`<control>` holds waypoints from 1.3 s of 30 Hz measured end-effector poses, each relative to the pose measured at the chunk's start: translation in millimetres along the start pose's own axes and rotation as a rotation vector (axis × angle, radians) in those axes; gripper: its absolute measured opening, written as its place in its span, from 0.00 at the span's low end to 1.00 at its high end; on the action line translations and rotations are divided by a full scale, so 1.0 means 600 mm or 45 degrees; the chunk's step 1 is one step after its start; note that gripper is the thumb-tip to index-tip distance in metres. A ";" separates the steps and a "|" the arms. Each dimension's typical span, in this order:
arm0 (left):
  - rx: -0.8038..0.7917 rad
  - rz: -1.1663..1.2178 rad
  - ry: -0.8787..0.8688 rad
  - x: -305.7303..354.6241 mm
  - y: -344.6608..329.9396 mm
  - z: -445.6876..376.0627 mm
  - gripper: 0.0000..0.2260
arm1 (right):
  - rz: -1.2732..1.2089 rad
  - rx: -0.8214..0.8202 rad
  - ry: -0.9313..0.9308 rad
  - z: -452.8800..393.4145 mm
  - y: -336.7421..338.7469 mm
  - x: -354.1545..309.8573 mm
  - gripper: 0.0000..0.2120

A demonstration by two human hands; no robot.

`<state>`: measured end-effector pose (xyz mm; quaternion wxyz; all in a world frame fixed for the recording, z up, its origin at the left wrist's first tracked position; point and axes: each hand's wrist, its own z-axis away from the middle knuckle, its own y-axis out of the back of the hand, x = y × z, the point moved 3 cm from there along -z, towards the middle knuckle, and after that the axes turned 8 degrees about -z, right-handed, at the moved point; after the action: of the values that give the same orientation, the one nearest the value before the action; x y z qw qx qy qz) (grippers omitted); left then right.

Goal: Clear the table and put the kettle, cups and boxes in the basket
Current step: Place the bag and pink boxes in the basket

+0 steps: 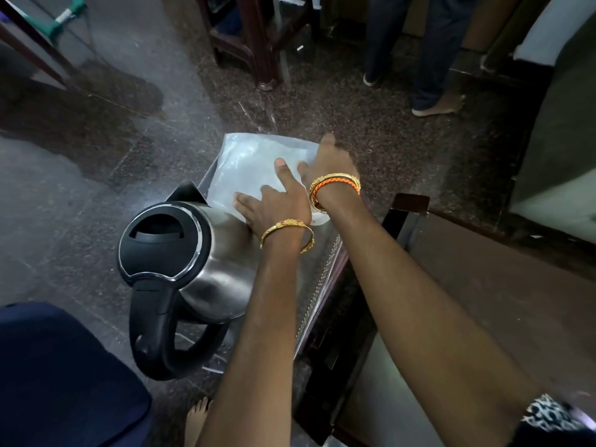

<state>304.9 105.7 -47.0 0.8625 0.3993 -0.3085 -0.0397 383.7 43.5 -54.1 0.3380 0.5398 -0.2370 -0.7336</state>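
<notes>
A steel kettle (222,253) with a black lid and black handle stands upright in the metal basket (324,279) on the floor, left of the table. Just beyond the kettle, a white translucent box (248,159) lies tilted over the basket's far end. My left hand (277,204), wearing a gold bangle, lies on the box's near side with thumb and fingers spread across it. The box's right edge is gripped by my right hand (329,162), which wears orange and gold bangles. No cups are in view.
The dark wood-framed table (483,285) runs along the right. Another person's legs (432,59) stand on the speckled stone floor beyond, next to wooden furniture legs (258,43). Dark blue cloth (48,366) fills the lower left, and my bare foot (196,414) is below the basket.
</notes>
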 end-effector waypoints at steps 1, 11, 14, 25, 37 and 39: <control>0.011 -0.010 0.000 0.000 0.000 0.000 0.33 | -0.035 -0.019 0.019 0.003 -0.001 0.005 0.22; 0.630 0.056 -0.729 -0.025 -0.033 0.109 0.11 | -0.677 0.545 0.152 0.111 0.098 0.115 0.06; 0.478 0.165 -0.991 -0.045 -0.097 0.190 0.07 | -0.807 0.854 0.090 0.191 0.121 0.217 0.08; -0.471 -0.316 -1.136 -0.192 -0.407 0.446 0.06 | -0.650 1.189 -0.745 0.480 0.107 0.635 0.16; -0.924 -0.707 -1.061 -0.233 -0.627 0.679 0.13 | -0.791 1.710 -1.115 0.660 0.248 0.904 0.05; -0.870 -0.681 -1.043 -0.230 -0.645 0.699 0.14 | -0.918 1.727 -1.218 0.675 0.271 0.955 0.10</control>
<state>26.0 -391.7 -186.3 0.7128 0.1152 -0.4746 -0.5034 -71.1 -501.4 -176.9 -0.4377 0.3019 -0.5502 -0.6438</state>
